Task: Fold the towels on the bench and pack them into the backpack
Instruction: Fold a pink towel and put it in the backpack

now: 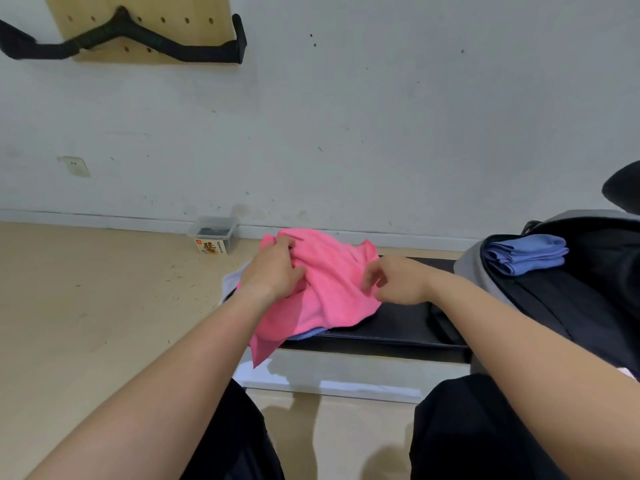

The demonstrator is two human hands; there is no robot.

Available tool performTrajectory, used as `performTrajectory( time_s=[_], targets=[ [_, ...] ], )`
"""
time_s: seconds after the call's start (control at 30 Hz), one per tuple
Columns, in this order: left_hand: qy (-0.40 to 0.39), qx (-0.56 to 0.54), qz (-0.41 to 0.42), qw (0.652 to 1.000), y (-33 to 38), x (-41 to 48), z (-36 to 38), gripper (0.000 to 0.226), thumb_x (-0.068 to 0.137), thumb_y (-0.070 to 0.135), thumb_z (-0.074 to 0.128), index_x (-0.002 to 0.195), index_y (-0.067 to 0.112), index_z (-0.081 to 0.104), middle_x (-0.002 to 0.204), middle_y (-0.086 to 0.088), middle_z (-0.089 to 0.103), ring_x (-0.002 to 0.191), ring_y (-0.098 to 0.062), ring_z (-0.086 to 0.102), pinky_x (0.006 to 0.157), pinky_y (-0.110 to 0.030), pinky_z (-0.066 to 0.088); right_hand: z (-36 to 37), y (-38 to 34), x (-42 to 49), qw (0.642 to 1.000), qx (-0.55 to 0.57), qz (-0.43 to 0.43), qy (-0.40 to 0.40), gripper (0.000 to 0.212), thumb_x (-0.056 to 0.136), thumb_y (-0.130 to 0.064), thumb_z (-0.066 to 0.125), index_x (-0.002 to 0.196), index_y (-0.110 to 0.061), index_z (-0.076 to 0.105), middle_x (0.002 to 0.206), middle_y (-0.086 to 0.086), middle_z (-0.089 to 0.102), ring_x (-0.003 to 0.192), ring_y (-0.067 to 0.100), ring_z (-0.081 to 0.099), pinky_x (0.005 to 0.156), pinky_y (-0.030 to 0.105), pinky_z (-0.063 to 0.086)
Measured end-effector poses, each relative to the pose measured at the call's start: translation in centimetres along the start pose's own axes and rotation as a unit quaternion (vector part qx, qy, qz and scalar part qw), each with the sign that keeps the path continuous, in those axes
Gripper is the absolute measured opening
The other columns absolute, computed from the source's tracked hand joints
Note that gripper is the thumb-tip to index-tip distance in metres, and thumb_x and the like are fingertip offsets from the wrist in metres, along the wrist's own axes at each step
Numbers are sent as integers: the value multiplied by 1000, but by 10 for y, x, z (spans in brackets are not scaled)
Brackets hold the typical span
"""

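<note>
The pink towel (332, 289) covers most of a blue towel (308, 336).

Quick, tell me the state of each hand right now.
Left hand: closed, gripping the crumpled pink towel.
Right hand: open, fingers loosely curled over the towel, holding nothing.

Gym rm: padded bench (391, 327), wall-hung cable bar (156, 39)
</note>
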State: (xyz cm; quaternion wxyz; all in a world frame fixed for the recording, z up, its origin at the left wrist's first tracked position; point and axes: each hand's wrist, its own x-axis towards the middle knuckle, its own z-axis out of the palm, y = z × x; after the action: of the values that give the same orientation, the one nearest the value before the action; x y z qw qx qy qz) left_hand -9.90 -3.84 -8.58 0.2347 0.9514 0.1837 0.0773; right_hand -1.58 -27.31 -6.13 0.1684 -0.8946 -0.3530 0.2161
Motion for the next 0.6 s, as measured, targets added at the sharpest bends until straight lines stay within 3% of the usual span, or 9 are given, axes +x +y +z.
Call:
performTrajectory(
  time_s=[0.1, 0.2, 0.33, 0.4, 0.47, 0.53, 0.6],
  targets=[
    [2, 1, 3, 1000, 5, -3, -2, 40, 81, 27, 65, 120, 22, 57, 114, -3, 55, 90, -22, 56, 72, -31, 41, 6, -7, 5, 997, -6, 7, 80, 24, 84, -10, 53, 103, -16, 66, 107, -1, 67, 101, 19, 61, 87, 30, 49],
    [29, -17, 49, 998, 14, -13, -8, 13, 75, 20, 66, 83, 21, 55, 81, 3, 55, 82, -25, 53, 60, -32, 34, 9, -14, 14, 989, 18, 6, 146, 35, 88, -14, 55, 122, -17, 56, 118, 5, 60, 106, 24, 58, 90, 33, 47],
    [43, -56, 91, 993, 15, -29, -16, 15, 65, 15, 69, 73, 22, 58, 71, 6, 58, 78, -20, 52, 53, -32, 38, 11, -29, 27, 991, -39, -23, 124, 61, 85, -33, 65, 142, -24, 45, 134, 8, 52, 119, 27, 53, 102, 36, 40],
    [47, -76, 92, 992, 13, -37, -20, 21, 62, 15, 72, 68, 26, 55, 69, 7, 57, 70, -14, 50, 49, -30, 35, 13, -35, 29, 993, -57, -27, 95, 47, 87, -32, 64, 132, -20, 54, 119, 4, 62, 109, 25, 56, 93, 31, 38],
    [56, -102, 91, 989, 8, -42, -22, 23, 60, 18, 75, 66, 25, 54, 70, 4, 59, 65, -14, 52, 50, -31, 37, 15, -38, 30, 992, -76, -32, 94, 9, 89, -28, 62, 94, -21, 59, 84, 2, 60, 79, 21, 52, 84, 34, 32],
    [53, -124, 93, 987, 1, -46, -22, 23, 57, 20, 77, 67, 24, 56, 68, 3, 61, 62, -15, 54, 54, -33, 42, 14, -38, 27, 992, -59, -45, 106, 29, 87, -26, 62, 67, -20, 42, 64, -2, 42, 62, 17, 37, 73, 28, 26],
    [28, -123, 103, 987, -4, -49, -21, 27, 53, 30, 77, 72, 25, 59, 71, 6, 64, 68, -13, 56, 61, -35, 48, 10, -36, 24, 990, 0, -65, 126, 35, 86, -25, 67, 63, -22, 40, 61, -4, 38, 59, 15, 34, 58, 27, 23]
  ],
)
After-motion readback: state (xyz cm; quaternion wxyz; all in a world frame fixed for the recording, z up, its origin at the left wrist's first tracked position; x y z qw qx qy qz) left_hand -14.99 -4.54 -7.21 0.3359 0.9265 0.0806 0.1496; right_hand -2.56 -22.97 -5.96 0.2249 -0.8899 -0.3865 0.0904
